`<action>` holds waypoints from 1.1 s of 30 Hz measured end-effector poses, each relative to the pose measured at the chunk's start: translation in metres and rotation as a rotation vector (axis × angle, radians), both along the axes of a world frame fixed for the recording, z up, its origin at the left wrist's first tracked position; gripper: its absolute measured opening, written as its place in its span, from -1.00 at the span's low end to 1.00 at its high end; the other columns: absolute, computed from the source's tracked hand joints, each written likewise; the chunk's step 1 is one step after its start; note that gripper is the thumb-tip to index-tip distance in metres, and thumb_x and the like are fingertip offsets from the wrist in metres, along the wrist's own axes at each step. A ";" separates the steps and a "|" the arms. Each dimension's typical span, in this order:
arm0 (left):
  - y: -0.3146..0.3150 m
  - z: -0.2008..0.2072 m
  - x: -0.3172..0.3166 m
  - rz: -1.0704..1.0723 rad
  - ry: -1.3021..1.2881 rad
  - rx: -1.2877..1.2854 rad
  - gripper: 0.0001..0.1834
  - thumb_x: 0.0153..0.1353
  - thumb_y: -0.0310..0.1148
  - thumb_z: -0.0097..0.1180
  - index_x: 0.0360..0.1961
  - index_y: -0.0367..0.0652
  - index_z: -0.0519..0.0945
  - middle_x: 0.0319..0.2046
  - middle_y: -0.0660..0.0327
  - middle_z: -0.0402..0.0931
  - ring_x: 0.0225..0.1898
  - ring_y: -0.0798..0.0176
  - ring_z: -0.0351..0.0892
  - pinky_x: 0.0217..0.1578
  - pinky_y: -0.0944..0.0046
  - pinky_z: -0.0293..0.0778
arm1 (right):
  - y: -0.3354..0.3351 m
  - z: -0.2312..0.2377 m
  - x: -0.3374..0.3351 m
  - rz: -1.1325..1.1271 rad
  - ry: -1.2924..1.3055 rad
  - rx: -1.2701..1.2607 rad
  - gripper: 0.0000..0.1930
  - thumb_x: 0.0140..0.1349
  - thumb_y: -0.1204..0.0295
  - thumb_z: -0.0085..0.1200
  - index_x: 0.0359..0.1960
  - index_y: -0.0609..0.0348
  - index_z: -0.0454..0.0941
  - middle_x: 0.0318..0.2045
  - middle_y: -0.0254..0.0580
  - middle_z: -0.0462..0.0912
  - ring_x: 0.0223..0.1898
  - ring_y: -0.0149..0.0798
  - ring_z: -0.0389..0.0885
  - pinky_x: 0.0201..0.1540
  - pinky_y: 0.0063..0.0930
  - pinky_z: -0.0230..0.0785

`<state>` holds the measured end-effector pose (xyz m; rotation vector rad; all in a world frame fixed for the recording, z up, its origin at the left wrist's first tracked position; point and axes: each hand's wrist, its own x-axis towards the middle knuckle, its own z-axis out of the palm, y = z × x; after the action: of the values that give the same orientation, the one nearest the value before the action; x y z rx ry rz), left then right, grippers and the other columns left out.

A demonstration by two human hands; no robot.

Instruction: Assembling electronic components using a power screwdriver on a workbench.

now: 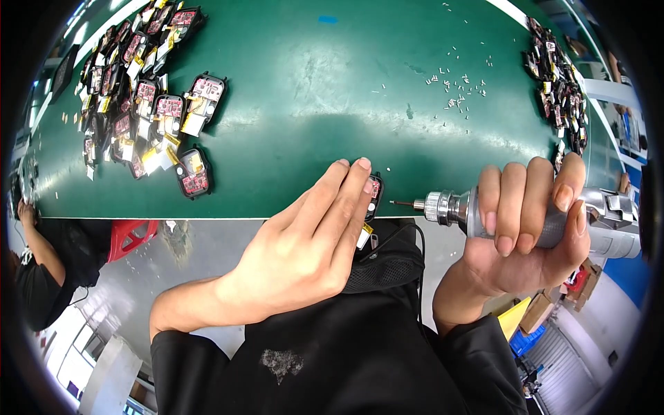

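Observation:
At the near edge of the green table, my left hand (297, 256) lies over a small black device (375, 190) with a red circuit board, its fingers stretched over it and closed together. They hide much of the device, and my thumb is out of sight. A white pouch with yellow tape (364, 236) hangs from its near end. My right hand (529, 228) is wrapped round a silver-grey electric screwdriver (443, 207). The thin bit points left, level with the device and a short gap away from it.
Many similar opened devices (138, 90) are heaped at the far left of the green table (297, 124); another heap (553, 90) lies far right. Tiny screws (456, 100) are scattered right of centre. A black cable (422, 263) hangs below the edge. Another person's arm (41, 242) is at left.

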<state>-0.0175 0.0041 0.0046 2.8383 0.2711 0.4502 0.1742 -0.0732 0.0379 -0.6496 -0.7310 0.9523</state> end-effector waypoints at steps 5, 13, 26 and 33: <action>-0.001 -0.006 0.001 0.009 -0.037 0.016 -0.52 -0.27 -0.57 0.08 -0.20 -0.59 0.53 -0.09 -0.17 0.48 -0.10 -0.08 0.52 -0.14 0.16 0.54 | 0.010 -0.004 -0.005 -0.051 -0.029 -0.063 -0.87 0.23 0.33 -0.16 -0.34 0.11 0.32 -0.76 -0.43 0.25 -0.74 -0.52 0.22 -0.51 -0.55 0.11; -0.002 -0.009 0.000 0.028 -0.059 -0.019 -0.54 -0.28 -0.58 0.07 -0.23 -0.58 0.54 -0.12 -0.15 0.50 -0.11 -0.06 0.53 -0.16 0.17 0.55 | 0.014 -0.011 -0.010 -0.051 -0.065 -0.113 -0.86 0.24 0.32 -0.17 -0.39 0.08 0.28 -0.77 -0.44 0.24 -0.74 -0.52 0.22 -0.50 -0.54 0.14; 0.005 -0.009 -0.003 -0.016 -0.052 0.015 -0.50 -0.26 -0.57 0.06 -0.17 -0.60 0.49 -0.02 -0.21 0.42 -0.05 -0.10 0.46 -0.15 0.13 0.54 | 0.040 -0.009 -0.004 0.263 -0.293 -0.033 -0.82 0.21 0.35 -0.10 -0.48 0.10 0.22 -0.80 -0.41 0.23 -0.83 -0.51 0.12 -0.63 -0.55 0.13; 0.004 -0.003 -0.004 -0.035 -0.073 -0.011 -0.57 -0.14 -0.55 0.09 -0.16 -0.56 0.49 -0.07 -0.14 0.46 -0.05 -0.04 0.46 -0.09 0.16 0.51 | 0.034 -0.012 0.006 0.385 -0.079 0.131 -0.85 0.13 0.48 0.03 -0.46 0.20 0.29 -0.75 -0.31 0.33 -0.78 -0.43 0.28 -0.70 -0.57 0.16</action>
<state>-0.0211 0.0078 0.0020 2.8042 0.2092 0.5413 0.1806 -0.0388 0.0259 -0.4393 -1.0031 1.2231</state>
